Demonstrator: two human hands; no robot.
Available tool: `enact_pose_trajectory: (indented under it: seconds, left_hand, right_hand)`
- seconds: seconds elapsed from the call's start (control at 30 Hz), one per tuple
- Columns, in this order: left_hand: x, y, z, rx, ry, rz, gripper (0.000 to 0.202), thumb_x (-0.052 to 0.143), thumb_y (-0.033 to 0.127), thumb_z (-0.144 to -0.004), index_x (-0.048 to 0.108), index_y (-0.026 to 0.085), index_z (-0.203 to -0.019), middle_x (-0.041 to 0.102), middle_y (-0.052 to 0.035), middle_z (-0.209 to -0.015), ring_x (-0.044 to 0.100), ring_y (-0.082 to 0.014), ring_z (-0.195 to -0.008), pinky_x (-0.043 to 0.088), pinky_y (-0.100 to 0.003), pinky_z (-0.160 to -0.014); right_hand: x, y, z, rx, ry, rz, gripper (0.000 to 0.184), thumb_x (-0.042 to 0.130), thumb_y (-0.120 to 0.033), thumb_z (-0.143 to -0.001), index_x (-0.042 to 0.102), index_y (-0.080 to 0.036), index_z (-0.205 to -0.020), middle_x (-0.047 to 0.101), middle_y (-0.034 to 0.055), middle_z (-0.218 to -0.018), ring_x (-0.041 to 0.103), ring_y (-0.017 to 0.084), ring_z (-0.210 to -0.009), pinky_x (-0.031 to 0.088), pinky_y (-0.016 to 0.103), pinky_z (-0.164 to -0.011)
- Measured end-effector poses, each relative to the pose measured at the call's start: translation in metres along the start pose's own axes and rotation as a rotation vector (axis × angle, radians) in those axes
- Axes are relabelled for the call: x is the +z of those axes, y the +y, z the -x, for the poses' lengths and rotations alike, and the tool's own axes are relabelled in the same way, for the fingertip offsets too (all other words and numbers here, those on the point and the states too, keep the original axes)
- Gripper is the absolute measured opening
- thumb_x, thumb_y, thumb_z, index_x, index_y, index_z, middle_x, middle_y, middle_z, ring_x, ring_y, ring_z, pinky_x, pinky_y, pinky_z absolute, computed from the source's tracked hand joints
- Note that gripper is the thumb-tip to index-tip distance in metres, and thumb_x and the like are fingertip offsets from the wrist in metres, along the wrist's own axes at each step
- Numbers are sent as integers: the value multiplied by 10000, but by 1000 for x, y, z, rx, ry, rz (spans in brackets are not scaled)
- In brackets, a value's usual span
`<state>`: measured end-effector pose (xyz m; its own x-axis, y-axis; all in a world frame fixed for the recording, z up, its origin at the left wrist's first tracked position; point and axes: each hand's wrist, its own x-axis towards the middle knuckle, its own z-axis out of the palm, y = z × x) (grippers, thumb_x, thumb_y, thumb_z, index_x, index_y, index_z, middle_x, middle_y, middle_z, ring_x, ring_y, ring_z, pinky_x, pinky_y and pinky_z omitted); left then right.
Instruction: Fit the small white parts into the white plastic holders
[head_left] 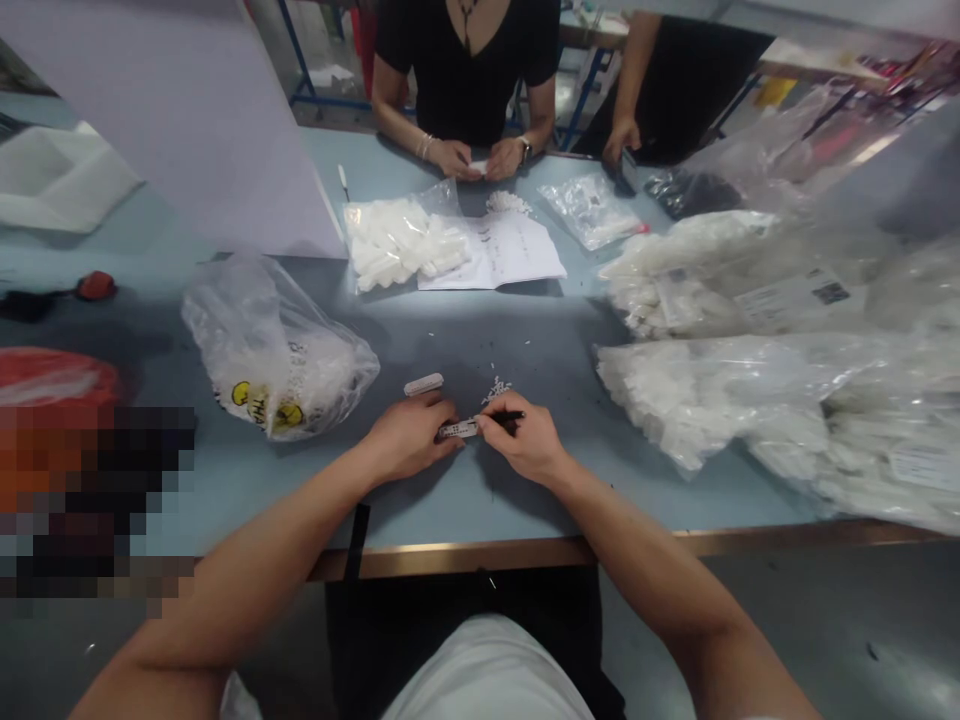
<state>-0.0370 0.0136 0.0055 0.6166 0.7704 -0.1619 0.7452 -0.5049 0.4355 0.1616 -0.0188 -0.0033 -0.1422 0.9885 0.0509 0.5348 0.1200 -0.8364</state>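
Note:
My left hand (pixel 409 435) rests on the blue-grey table (pixel 465 490) with its fingers closed on a small white oblong part (pixel 459 429). My right hand (pixel 525 440) is closed on a black pen (pixel 504 416), whose tip meets that part. A second small white part (pixel 424 384) lies just beyond my left hand. A little heap of tiny white bits (pixel 496 388) lies beyond the pen.
A clear bag with yellow smiley faces (pixel 277 350) sits left of my hands. Large bags of white parts (pixel 750 390) fill the right side. Further back lie a bag of white pieces (pixel 401 242) and a paper sheet (pixel 506 250). Two people work at the far edge.

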Motion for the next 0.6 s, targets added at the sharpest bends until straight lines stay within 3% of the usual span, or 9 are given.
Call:
enact_pose_trajectory:
  seconds: [0.6]
  left_hand:
    - [0, 0, 0, 2, -7, -40, 207, 516, 388, -831, 572, 190, -853, 584, -67, -896, 586, -224, -825, 449, -322, -692]
  right_hand:
    - [6, -1, -1, -40, -82, 147, 125, 547, -318, -823, 615, -218, -794, 650, 3, -714, 575, 127, -636, 403, 236, -612]
